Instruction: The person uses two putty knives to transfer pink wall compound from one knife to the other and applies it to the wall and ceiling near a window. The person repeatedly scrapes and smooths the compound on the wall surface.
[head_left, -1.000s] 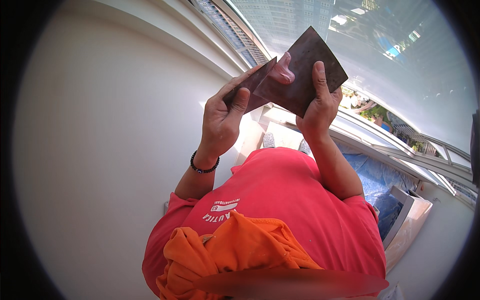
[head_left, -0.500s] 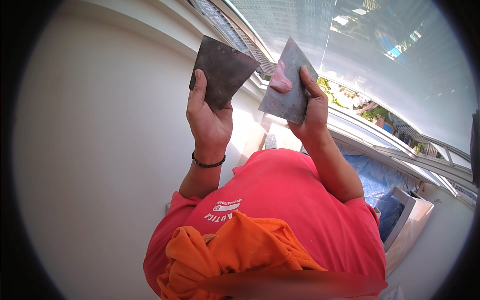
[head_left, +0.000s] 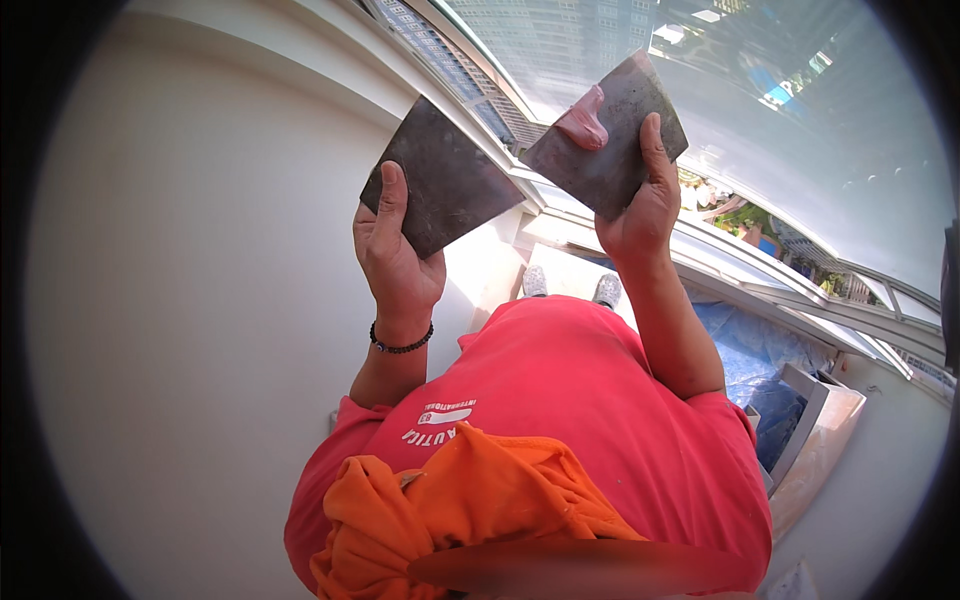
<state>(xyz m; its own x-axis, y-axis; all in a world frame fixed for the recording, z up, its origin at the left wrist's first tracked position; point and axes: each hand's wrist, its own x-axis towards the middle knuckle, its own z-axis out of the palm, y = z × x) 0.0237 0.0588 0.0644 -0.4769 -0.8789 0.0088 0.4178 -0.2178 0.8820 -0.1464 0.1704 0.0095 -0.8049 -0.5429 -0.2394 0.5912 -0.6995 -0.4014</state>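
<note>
Both arms reach up in front of me, each hand holding a flat metal plate like a putty spreader. My left hand is closed on a dark spreader plate, thumb on its face and fingers hidden behind. No putty shows on that face. My right hand grips a greyer spreader plate, thumb along its right side. A lump of pink putty clings to this plate near its upper left edge. The two plates are apart, with their near corners close together.
A plain pale wall runs along my left. Windows with a metal frame stretch ahead and to the right. Blue plastic sheeting and a pale board-like piece lie at lower right. My feet rest on a light surface.
The left plate has dropped and shifted slightly left. The right plate has moved up and right, turning to show more of its face. Both feet now show.
</note>
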